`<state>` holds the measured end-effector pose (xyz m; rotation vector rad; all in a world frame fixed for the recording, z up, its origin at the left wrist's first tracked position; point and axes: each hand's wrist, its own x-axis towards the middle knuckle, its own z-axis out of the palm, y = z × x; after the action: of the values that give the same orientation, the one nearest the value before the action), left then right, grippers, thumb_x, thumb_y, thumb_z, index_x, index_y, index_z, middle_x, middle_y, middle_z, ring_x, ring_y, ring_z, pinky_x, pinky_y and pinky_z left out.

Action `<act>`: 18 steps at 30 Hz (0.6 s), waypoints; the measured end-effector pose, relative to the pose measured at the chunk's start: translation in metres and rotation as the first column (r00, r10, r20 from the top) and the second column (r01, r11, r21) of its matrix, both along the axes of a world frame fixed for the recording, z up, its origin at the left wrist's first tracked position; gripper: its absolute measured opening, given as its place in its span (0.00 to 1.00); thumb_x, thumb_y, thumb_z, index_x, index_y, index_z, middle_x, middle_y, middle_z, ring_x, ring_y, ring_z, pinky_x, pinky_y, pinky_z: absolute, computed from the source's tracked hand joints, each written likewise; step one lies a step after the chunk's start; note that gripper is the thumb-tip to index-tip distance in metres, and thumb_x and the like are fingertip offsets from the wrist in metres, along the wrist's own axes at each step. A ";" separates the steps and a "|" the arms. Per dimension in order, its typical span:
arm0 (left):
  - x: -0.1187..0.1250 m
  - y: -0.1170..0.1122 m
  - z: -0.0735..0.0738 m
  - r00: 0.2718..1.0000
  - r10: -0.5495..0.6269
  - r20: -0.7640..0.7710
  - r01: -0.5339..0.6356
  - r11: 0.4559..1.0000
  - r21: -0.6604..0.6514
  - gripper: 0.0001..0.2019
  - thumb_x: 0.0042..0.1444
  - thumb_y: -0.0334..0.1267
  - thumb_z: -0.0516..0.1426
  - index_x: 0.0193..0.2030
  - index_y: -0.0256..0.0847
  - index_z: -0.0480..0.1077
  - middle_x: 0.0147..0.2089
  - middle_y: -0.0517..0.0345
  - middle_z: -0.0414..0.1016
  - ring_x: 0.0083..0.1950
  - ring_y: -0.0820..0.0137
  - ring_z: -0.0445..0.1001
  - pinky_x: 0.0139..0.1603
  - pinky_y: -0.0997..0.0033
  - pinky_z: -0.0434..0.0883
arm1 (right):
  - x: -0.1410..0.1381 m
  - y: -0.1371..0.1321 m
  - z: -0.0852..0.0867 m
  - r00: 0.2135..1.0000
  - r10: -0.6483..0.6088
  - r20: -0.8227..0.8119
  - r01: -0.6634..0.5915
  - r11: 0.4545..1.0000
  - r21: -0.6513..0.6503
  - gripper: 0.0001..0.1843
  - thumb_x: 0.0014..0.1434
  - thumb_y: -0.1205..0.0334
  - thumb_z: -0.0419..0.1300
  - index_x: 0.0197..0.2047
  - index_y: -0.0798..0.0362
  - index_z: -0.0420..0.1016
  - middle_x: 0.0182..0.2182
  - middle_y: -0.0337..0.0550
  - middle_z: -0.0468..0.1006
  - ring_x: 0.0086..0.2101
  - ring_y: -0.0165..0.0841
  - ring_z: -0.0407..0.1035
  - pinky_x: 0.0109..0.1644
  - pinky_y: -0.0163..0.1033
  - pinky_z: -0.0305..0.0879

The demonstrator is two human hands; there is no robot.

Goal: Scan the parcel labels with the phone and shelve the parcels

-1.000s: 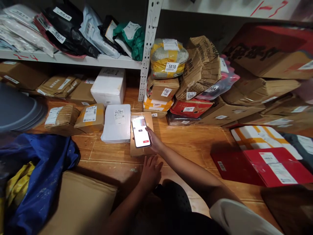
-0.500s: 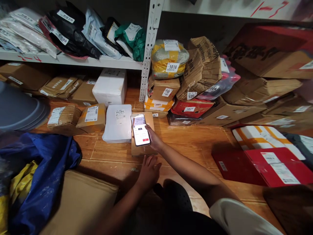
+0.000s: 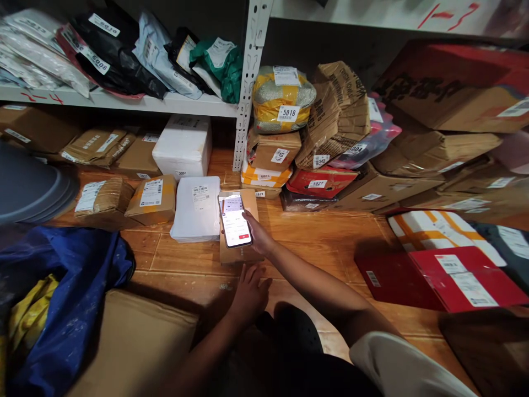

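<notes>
My right hand (image 3: 259, 234) grips a lit smartphone (image 3: 234, 220), screen up, just above a small brown cardboard box (image 3: 242, 253) that lies on the wooden floor. My left hand (image 3: 249, 290) rests flat on the floor right in front of that box, fingers stretched toward its near edge and holding nothing. A flat white parcel (image 3: 197, 208) with a label lies against the box's left side.
A white metal shelf (image 3: 124, 101) carries bagged parcels. Labelled boxes (image 3: 152, 198) line the floor below it. A pile of numbered parcels (image 3: 285, 105) rises at centre, a red box (image 3: 438, 278) lies right, a blue bag (image 3: 61, 298) and a brown carton (image 3: 136, 342) left.
The phone has shifted slightly up and left over the brown box, and its screen shows a different page. My left hand stays in place on the floor.
</notes>
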<state>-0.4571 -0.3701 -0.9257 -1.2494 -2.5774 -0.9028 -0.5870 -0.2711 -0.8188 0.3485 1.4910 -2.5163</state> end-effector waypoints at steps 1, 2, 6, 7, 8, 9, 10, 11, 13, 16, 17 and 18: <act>0.000 0.000 0.001 1.000 -0.004 0.004 0.004 1.000 -0.001 0.14 0.59 0.31 0.55 0.52 0.43 0.74 0.56 0.47 0.72 0.66 0.56 0.63 0.67 0.36 0.62 | 0.000 0.000 0.000 1.000 0.001 -0.002 -0.001 1.000 0.000 0.17 0.58 0.50 0.58 0.48 0.46 0.63 0.43 0.44 0.83 0.39 0.46 0.81 0.47 0.57 0.75; 0.001 0.000 0.001 1.000 -0.007 0.004 0.007 1.000 0.001 0.15 0.59 0.31 0.55 0.52 0.43 0.74 0.56 0.47 0.72 0.65 0.55 0.63 0.67 0.36 0.62 | 0.000 0.000 0.001 1.000 0.002 -0.004 -0.002 1.000 0.000 0.18 0.58 0.50 0.58 0.48 0.46 0.63 0.43 0.44 0.83 0.39 0.46 0.81 0.47 0.57 0.75; 0.002 -0.002 0.003 1.000 -0.017 0.004 0.017 1.000 0.016 0.15 0.59 0.30 0.55 0.51 0.43 0.74 0.54 0.47 0.73 0.64 0.55 0.65 0.66 0.36 0.63 | 0.006 0.002 0.008 0.999 0.030 -0.032 -0.031 0.999 -0.011 0.21 0.51 0.57 0.60 0.49 0.46 0.64 0.44 0.43 0.82 0.42 0.47 0.80 0.51 0.57 0.73; 0.003 -0.003 0.003 1.000 -0.020 0.011 0.019 1.000 0.018 0.15 0.59 0.30 0.55 0.52 0.43 0.73 0.54 0.47 0.73 0.64 0.54 0.65 0.66 0.35 0.63 | 0.009 0.003 0.010 0.998 0.044 -0.043 -0.045 0.999 -0.015 0.25 0.48 0.61 0.61 0.51 0.45 0.64 0.45 0.43 0.81 0.43 0.47 0.80 0.52 0.56 0.72; 0.004 -0.004 0.002 0.999 -0.024 0.021 0.024 1.000 0.018 0.16 0.58 0.29 0.55 0.52 0.42 0.73 0.55 0.47 0.73 0.65 0.54 0.65 0.66 0.35 0.63 | 0.013 0.004 0.013 0.997 0.059 -0.055 -0.060 0.998 -0.018 0.29 0.44 0.65 0.61 0.52 0.45 0.64 0.47 0.42 0.81 0.44 0.46 0.79 0.53 0.56 0.72; 0.005 -0.005 0.002 0.999 -0.029 0.033 0.029 0.999 0.018 0.16 0.58 0.29 0.55 0.52 0.42 0.73 0.55 0.48 0.73 0.65 0.54 0.65 0.66 0.35 0.62 | 0.016 0.005 0.015 0.995 0.073 -0.065 -0.074 0.997 -0.020 0.33 0.41 0.68 0.62 0.53 0.44 0.64 0.49 0.41 0.80 0.45 0.46 0.79 0.54 0.55 0.71; 0.006 -0.007 0.001 0.998 -0.038 0.044 0.037 0.999 0.017 0.16 0.58 0.28 0.55 0.53 0.42 0.73 0.55 0.48 0.73 0.65 0.54 0.64 0.67 0.35 0.62 | 0.020 0.005 0.018 0.993 0.085 -0.076 -0.087 0.996 -0.018 0.37 0.38 0.70 0.62 0.54 0.43 0.64 0.50 0.41 0.80 0.47 0.46 0.78 0.54 0.54 0.71; 0.007 -0.009 0.000 0.998 -0.048 0.050 0.047 0.999 0.017 0.17 0.58 0.28 0.55 0.53 0.43 0.72 0.55 0.48 0.73 0.66 0.54 0.64 0.67 0.35 0.61 | 0.023 0.006 0.020 0.992 0.096 -0.086 -0.098 0.995 -0.015 0.39 0.36 0.71 0.62 0.55 0.43 0.63 0.51 0.41 0.79 0.47 0.47 0.77 0.55 0.54 0.70; 0.009 -0.013 -0.002 0.997 -0.066 0.050 0.065 0.998 0.019 0.17 0.59 0.29 0.56 0.54 0.42 0.72 0.55 0.48 0.74 0.66 0.54 0.63 0.66 0.34 0.62 | 0.028 0.006 0.024 0.988 0.116 -0.106 -0.117 0.993 -0.005 0.42 0.35 0.72 0.63 0.56 0.42 0.63 0.52 0.42 0.78 0.48 0.48 0.77 0.55 0.54 0.70; 0.013 -0.019 -0.005 0.995 -0.079 0.066 0.078 0.997 0.018 0.16 0.59 0.32 0.57 0.54 0.43 0.72 0.56 0.48 0.74 0.66 0.54 0.64 0.66 0.35 0.62 | 0.032 0.006 0.028 0.983 0.132 -0.126 -0.131 0.991 0.019 0.42 0.35 0.71 0.64 0.56 0.41 0.63 0.53 0.43 0.78 0.47 0.49 0.77 0.54 0.55 0.70; 0.014 -0.021 -0.006 0.993 -0.079 0.086 0.079 0.997 0.006 0.16 0.59 0.33 0.58 0.55 0.44 0.72 0.57 0.49 0.73 0.66 0.55 0.64 0.67 0.36 0.61 | 0.033 0.005 0.030 0.983 0.135 -0.126 -0.132 0.991 0.028 0.41 0.35 0.71 0.64 0.56 0.41 0.63 0.52 0.42 0.78 0.47 0.49 0.78 0.53 0.56 0.71; 0.016 -0.024 -0.006 0.991 -0.077 0.109 0.080 0.997 -0.021 0.16 0.59 0.34 0.59 0.55 0.44 0.72 0.58 0.49 0.73 0.65 0.55 0.64 0.68 0.38 0.61 | 0.035 0.005 0.031 0.983 0.134 -0.123 -0.130 0.991 0.037 0.40 0.36 0.70 0.64 0.55 0.40 0.64 0.51 0.40 0.79 0.47 0.49 0.78 0.52 0.56 0.71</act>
<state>-0.4413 -0.3944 -0.9322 -1.3534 -2.6465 -0.9822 -0.5520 -0.2660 -0.7879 0.0930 1.5418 -2.4549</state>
